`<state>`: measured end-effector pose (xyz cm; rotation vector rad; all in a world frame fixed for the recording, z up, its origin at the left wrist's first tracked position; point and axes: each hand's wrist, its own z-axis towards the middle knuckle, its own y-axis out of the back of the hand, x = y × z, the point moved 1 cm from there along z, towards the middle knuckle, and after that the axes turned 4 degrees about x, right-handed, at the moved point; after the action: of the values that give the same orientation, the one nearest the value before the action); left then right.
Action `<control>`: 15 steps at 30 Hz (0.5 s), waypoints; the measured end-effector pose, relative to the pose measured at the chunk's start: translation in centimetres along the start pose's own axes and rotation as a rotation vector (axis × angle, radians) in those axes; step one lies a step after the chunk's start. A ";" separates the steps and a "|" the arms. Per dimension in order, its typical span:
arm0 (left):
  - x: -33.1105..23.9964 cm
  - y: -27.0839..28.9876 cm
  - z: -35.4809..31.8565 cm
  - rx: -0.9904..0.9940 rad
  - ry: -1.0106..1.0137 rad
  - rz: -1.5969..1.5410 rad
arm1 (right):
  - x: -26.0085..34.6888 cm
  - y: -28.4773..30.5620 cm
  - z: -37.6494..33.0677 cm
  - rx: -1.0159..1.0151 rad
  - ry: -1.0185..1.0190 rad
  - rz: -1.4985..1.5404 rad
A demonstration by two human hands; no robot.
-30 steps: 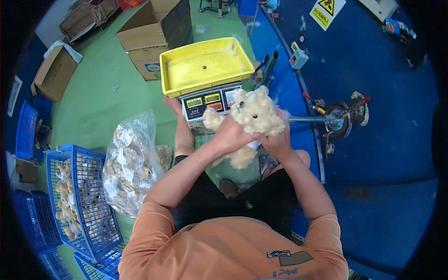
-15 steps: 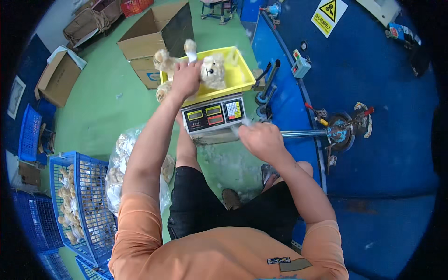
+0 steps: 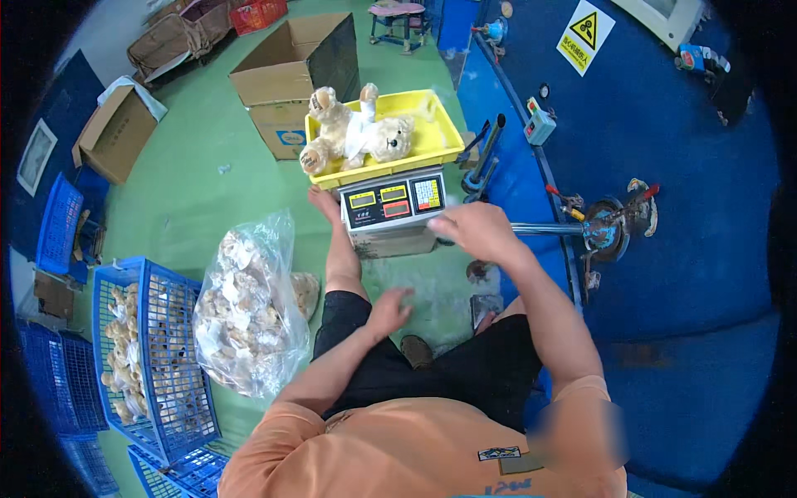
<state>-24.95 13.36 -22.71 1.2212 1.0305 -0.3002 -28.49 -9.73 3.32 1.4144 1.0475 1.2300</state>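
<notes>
A cream teddy bear in a white top lies on its back in a yellow plastic tray, head to the right and feet to the left. The tray rests on a digital weighing scale. My left hand hovers above my lap, holding nothing, thumb and fingers apart. Just right of the scale's keypad is my right hand, fingers curled closed by a wisp of white stuffing; its exact grip is partly hidden. Pale fluff also lies at the tray's right end.
A clear bag of plush pieces stands left of my legs, beside a blue crate holding more. An open cardboard box is behind the tray. Blue machinery with a metal rod borders my right.
My left hand has let go of the teddy bear and drawn back to my lap. The bear stays in the tray. My right hand has shifted slightly right and up.
</notes>
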 end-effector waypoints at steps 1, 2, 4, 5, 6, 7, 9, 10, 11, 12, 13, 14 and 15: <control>0.6 -0.7 -0.9 0.243 0.132 -0.039 | -2.0 -0.8 0.5 0.003 0.019 0.044; 0.6 -0.4 -0.8 0.244 0.128 -0.049 | -3.9 -1.1 1.0 0.010 0.015 0.037; 0.5 0.0 -0.5 0.386 0.028 -0.068 | -7.2 -1.1 2.4 -0.130 -0.027 0.161; 0.8 0.1 -0.5 0.380 0.032 -0.081 | -7.4 0.2 3.2 -0.058 -0.203 0.007; 1.2 0.2 -0.5 0.358 0.096 -0.060 | -7.5 1.4 4.0 0.013 -0.377 -0.151; 1.5 0.3 -0.3 0.341 0.153 -0.038 | -8.3 1.6 5.0 0.020 -0.378 -0.161; 2.2 0.3 0.2 0.308 0.270 0.006 | -9.5 2.2 7.4 -0.214 -0.259 -0.405; 2.3 0.2 0.4 0.307 0.274 -0.009 | -9.5 2.7 9.2 -0.236 -0.224 -0.415; 2.5 0.0 0.5 0.310 0.271 -0.059 | -9.4 3.1 11.3 -0.257 -0.186 -0.423; 2.6 -0.1 0.4 0.314 0.272 -0.109 | -9.3 3.1 13.4 -0.242 -0.176 -0.426; 2.6 -0.2 0.5 0.319 0.268 -0.159 | -9.3 3.0 15.5 -0.196 -0.143 -0.413; 2.7 -0.2 0.6 0.324 0.267 -0.208 | -9.6 2.8 17.5 -0.149 -0.108 -0.398; 2.7 0.0 0.6 0.318 0.278 -0.219 | -10.2 2.4 19.7 -0.139 -0.095 -0.399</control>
<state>-23.21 13.64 -24.83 1.4651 1.4000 -0.4890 -10.24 -22.45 3.14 1.0821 1.0923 0.9168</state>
